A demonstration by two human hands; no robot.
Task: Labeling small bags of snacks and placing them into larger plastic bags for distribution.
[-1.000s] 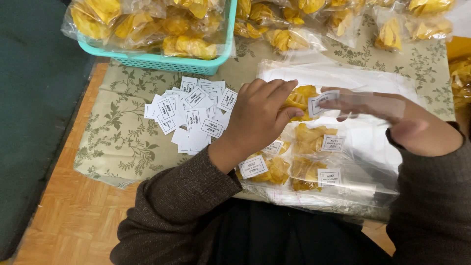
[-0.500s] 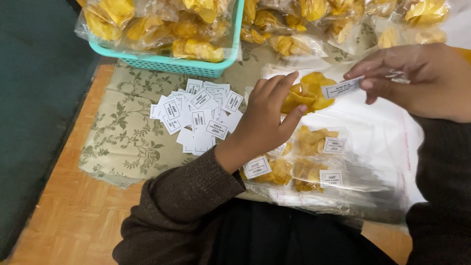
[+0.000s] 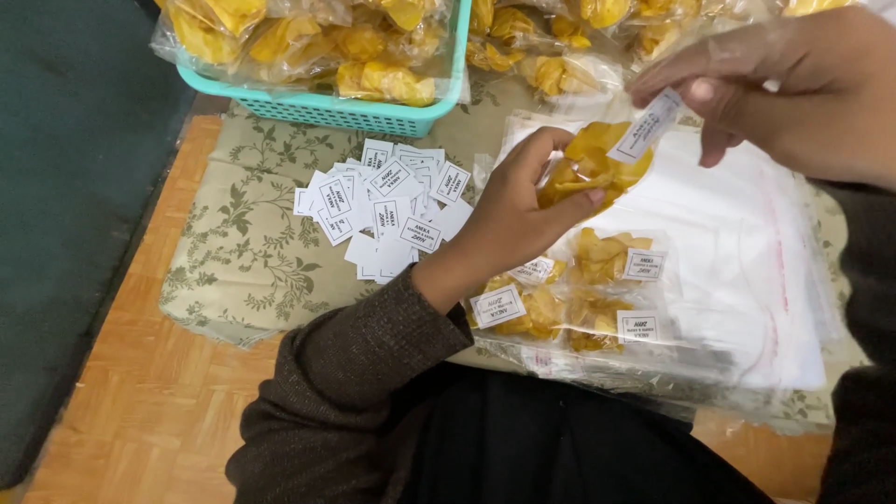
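The pile of paper labels [image 3: 387, 210] is lying loose on the floral cloth [image 3: 247, 252], so a sleeve brushing past could scatter it. The left hand [image 3: 518, 219] is closing its grip on a clear bag of yellow chips [image 3: 588, 163], held just above the labelled packets [image 3: 579, 299]; squeezing could crack the chips. The right hand [image 3: 793, 89] is pinching one label [image 3: 646, 123], now touching that bag, whereas half a second ago it was being held higher and apart.

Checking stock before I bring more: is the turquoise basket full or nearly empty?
Full. The turquoise basket is heaped above its rim with clear bags of yellow chips.
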